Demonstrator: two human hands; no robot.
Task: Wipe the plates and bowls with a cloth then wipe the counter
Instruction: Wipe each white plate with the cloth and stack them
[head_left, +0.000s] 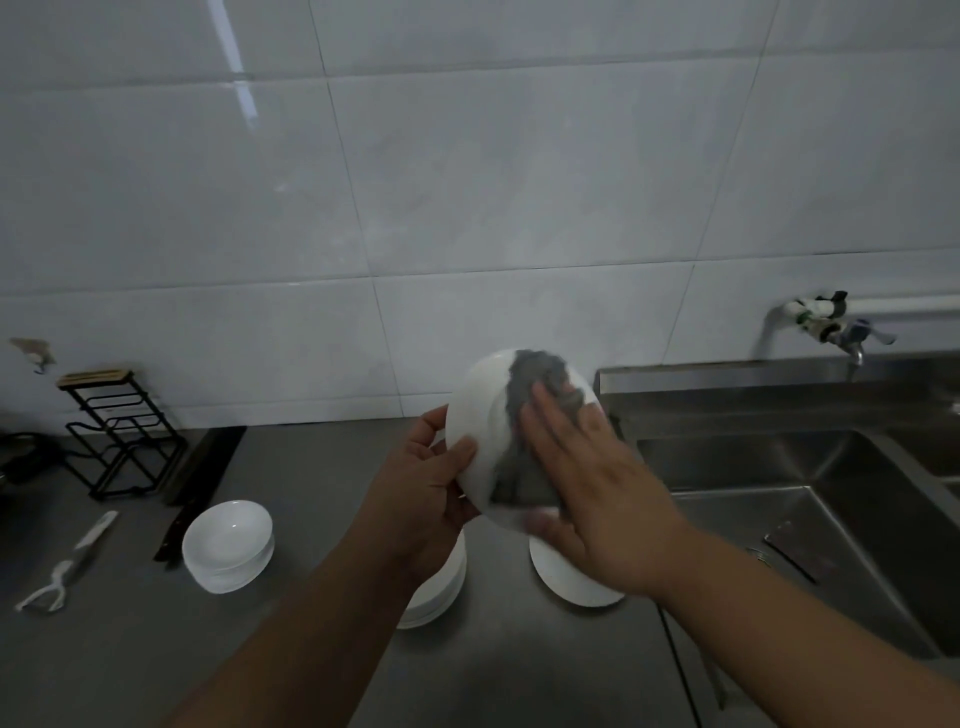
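Grey counter (130, 649) nearest, w/ a stack of plates (441, 592) partly hidden under the left wrist and a lone plate (566, 579) just right of it, below the right wrist. Above them, held off the counter and tilted on edge, is a white plate (480, 410): left hand (431, 483) grips its left rim, thumb on the face, fingers curled behind. Right hand (587, 483) lies flat on a grey cloth (540, 384), fingers straight and close together, pressing it vs the plate's face; thumb blurred near the lower rim. Left of the hands are stacked white bowls (228, 545), then a peeler (62, 566) near the left edge. Further back, a black wire rack (119, 436) by the tiled wall; steel sink (779, 493) at right, tap (841, 332) above it
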